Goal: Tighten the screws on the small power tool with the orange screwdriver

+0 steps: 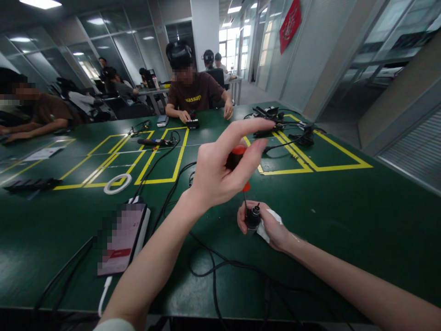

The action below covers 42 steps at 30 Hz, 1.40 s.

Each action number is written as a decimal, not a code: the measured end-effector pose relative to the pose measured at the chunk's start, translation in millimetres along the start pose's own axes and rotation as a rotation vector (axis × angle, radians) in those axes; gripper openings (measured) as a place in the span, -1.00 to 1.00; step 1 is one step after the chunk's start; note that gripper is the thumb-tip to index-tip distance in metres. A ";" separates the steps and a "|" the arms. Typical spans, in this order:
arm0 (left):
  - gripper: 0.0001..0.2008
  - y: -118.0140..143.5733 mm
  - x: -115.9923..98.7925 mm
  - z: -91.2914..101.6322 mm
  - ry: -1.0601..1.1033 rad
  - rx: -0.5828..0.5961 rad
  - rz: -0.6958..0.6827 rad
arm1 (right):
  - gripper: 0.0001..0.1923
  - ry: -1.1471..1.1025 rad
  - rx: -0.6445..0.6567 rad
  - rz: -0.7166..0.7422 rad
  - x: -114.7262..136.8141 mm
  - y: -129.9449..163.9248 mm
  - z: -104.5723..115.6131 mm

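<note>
A red-and-black screwdriver is gripped in the left hand, which is raised above the counter. The fingers are curled around the handle, the thumb is pressed against its side, and the index finger is stretched out straight to the right. The thin metal shaft is pointed straight down, and its tip is set on top of a small black cylindrical part.

That part is steadied by the right hand, which rests on the counter just below and to the right of the left hand. Its fingers are wrapped loosely round the part, and a piece of white cloth or paper is tucked under the palm.

Black cables are looped over the green surface beneath both forearms. To the left, near the left forearm, a phone is laid flat on the counter with a white cable plugged into its lower edge. Further out, yellow tape lines are marked in rectangles, and a white ring lies across one of them. A black tool with a red band is laid inside the marked area.

At the far side of the counter, a person in a brown shirt is seated, with both hands placed on the surface beside a small dark device. Another person's arm is rested on the counter at far left. More black equipment and cables are gathered at the far right.
</note>
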<state>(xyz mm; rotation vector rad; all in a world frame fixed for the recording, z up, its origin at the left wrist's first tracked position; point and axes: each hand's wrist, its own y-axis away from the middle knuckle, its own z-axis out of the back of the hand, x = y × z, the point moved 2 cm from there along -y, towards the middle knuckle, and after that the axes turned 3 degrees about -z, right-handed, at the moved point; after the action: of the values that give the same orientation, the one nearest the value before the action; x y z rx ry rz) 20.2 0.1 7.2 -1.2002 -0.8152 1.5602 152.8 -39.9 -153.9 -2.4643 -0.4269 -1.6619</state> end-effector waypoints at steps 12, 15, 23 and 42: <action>-0.66 -2.7 -4.8 -4.5 0.010 0.038 -0.082 | -0.58 0.022 -0.004 0.021 -0.1 -0.1 0.0; -0.71 -0.8 -4.7 0.7 0.014 0.110 -0.074 | -0.59 0.030 -0.011 0.032 0.9 -0.4 0.9; -0.82 -1.6 -6.3 2.5 -0.081 0.119 -0.103 | -0.62 0.069 -0.147 0.106 14.1 -3.1 9.0; -0.75 -1.3 -1.1 2.9 -0.073 0.069 -0.135 | -0.59 0.327 -0.232 0.415 43.0 5.7 13.3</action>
<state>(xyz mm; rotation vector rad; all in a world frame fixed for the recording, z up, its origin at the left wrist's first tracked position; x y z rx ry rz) 17.8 -0.4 9.5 -1.0230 -0.8645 1.5163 181.3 -35.0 -119.0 -2.1545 0.3116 -1.9509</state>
